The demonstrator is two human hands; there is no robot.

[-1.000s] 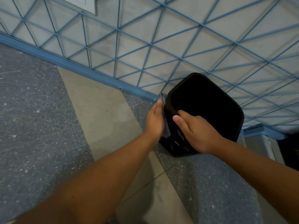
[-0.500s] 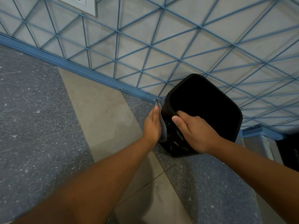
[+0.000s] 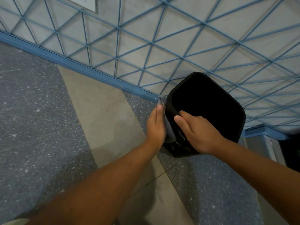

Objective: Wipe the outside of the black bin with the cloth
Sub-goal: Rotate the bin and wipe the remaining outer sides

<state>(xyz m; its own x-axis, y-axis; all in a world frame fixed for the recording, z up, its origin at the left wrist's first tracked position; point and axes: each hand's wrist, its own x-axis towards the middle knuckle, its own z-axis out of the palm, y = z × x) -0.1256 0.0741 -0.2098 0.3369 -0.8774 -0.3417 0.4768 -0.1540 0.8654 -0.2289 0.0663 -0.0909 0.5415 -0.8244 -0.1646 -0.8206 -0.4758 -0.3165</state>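
A grey wall crossed by a blue lattice of diagonal lines meets a floor of speckled blue-grey and plain beige tiles along a blue skirting strip. At the foot of that wall, right of centre, stands the black bin, a rounded-square container seen from above; its inside is uniformly dark and no contents can be made out. The person's right hand holds the bin at its near rim, thumb laid along the rim's edge and the back of the hand covering the near wall; the other fingers cannot be seen. The left hand lies flat, fingers straight and together, pressing a grey cloth against the bin's outer left wall. The cloth is sandwiched between palm and bin, its top corner poking out above the fingertips beside the rim, its lower edge hanging below the palm. Both bare forearms reach in from the bottom of the frame.
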